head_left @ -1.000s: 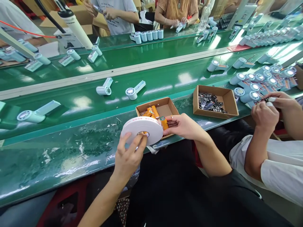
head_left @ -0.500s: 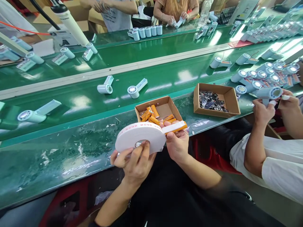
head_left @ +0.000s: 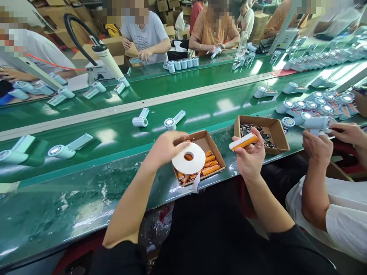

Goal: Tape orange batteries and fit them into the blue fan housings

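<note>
My left hand (head_left: 168, 148) is open at the left edge of a white tape roll (head_left: 183, 164), its fingers apart above it. The roll lies on a cardboard box (head_left: 215, 147) of orange battery packs (head_left: 210, 168), with a loose tape end hanging over the box's front edge. My right hand (head_left: 252, 156) is closed on an orange battery pack (head_left: 245, 143) that has a white strip along its top. It is raised in front of a second cardboard box (head_left: 276, 124) holding small dark circuit boards (head_left: 268, 142).
Pale blue fan bodies (head_left: 169, 123) lie on the green conveyor (head_left: 120, 130) beyond the bench (head_left: 86, 191). More are piled at the right, where a co-worker's hands (head_left: 318, 147) hold one. Other people sit across the line.
The tape roll has gone from my left hand down onto the battery box, and that hand has opened. My right hand has moved right with the battery pack, apart from the roll.
</note>
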Tool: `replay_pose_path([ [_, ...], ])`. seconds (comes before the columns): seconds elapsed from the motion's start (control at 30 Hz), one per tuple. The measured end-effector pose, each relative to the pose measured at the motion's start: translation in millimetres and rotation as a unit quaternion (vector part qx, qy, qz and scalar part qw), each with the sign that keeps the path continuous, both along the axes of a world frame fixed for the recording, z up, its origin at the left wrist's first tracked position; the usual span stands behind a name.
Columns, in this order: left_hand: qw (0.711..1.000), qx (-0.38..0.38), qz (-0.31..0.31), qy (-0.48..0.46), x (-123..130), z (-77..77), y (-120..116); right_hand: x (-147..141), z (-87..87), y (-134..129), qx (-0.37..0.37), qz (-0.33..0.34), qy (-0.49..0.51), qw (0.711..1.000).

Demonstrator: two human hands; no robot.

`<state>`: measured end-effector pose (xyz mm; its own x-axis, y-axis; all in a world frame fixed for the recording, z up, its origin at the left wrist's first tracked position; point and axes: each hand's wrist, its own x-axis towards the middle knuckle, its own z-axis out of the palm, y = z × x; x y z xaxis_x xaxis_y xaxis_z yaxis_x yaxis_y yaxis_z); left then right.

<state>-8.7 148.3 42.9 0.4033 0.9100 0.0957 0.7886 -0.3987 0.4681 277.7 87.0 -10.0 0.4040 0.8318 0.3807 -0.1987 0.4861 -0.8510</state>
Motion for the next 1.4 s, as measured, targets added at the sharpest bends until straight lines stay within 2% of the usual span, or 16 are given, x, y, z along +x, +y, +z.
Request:
replay_pose_path([
  [0.07,0.989,0.045,0.117,0.072,13.8,-7.3,52.0,-1.4,-4.1,-1.2,-0.001,0.013,-0.014,1.0],
  [0.1,0.979,0.053,0.149,0.126,20.6,-14.0,75.0,-0.6,-3.3,-0.2,-0.002,0.022,-0.025,0.999],
  [0.2,0.949,0.013,0.16,0.27,31.5,-36.5,124.8,8.3,8.5,7.2,-0.007,0.057,-0.065,0.996],
  [0.27,0.943,-0.025,0.128,0.305,29.2,-47.6,141.6,18.4,22.6,15.7,0.0,0.069,-0.096,0.993],
  [0.37,0.948,-0.058,0.085,0.3,18.0,-53.8,152.8,31.0,46.7,40.3,0.009,0.073,-0.155,0.985],
  [0.43,0.951,-0.077,0.069,0.291,10.2,-52.5,157.8,30.6,57.7,68.1,-0.002,0.1,-0.203,0.974],
  [0.5,0.955,-0.091,0.058,0.277,4.0,-49.3,163.1,20.2,59.6,103.6,-0.024,0.147,-0.254,0.956],
  [0.57,0.96,-0.094,0.052,0.257,-0.6,-46.3,167.5,1.1,52.1,142.0,-0.055,0.189,-0.318,0.927],
  [0.63,0.966,-0.088,0.053,0.236,-3.8,-45.2,169.7,-22.5,39.2,177.0,-0.085,0.211,-0.408,0.884],
  [0.7,0.971,-0.077,0.06,0.216,-5.3,-46.7,169.6,-45.1,25.7,204.3,-0.104,0.212,-0.507,0.829],
  [0.8,0.976,-0.064,0.074,0.194,-4.5,-52.9,168.4,-68.5,10.7,228.4,-0.103,0.184,-0.64,0.739],
  [0.9,0.979,-0.055,0.085,0.176,-0.8,-59.8,169.5,-76.2,1.9,236.9,-0.089,0.164,-0.727,0.661],
  [1.0,0.982,-0.052,0.091,0.154,3.8,-64.1,171.7,-73.8,-3.4,237.6,-0.074,0.178,-0.755,0.627],
  [1.17,0.987,-0.046,0.103,0.118,8.8,-67.3,170.9,-72.5,-10.0,235.9,-0.034,0.198,-0.825,0.528],
  [1.3,0.987,-0.041,0.12,0.097,14.5,-72.4,169.1,-84.2,-17.8,238.1,0.0,0.22,-0.843,0.49],
  [1.4,0.988,-0.039,0.122,0.08,17.2,-76.1,172.4,-92.5,-21.1,241.6,0.018,0.234,-0.845,0.481],
])
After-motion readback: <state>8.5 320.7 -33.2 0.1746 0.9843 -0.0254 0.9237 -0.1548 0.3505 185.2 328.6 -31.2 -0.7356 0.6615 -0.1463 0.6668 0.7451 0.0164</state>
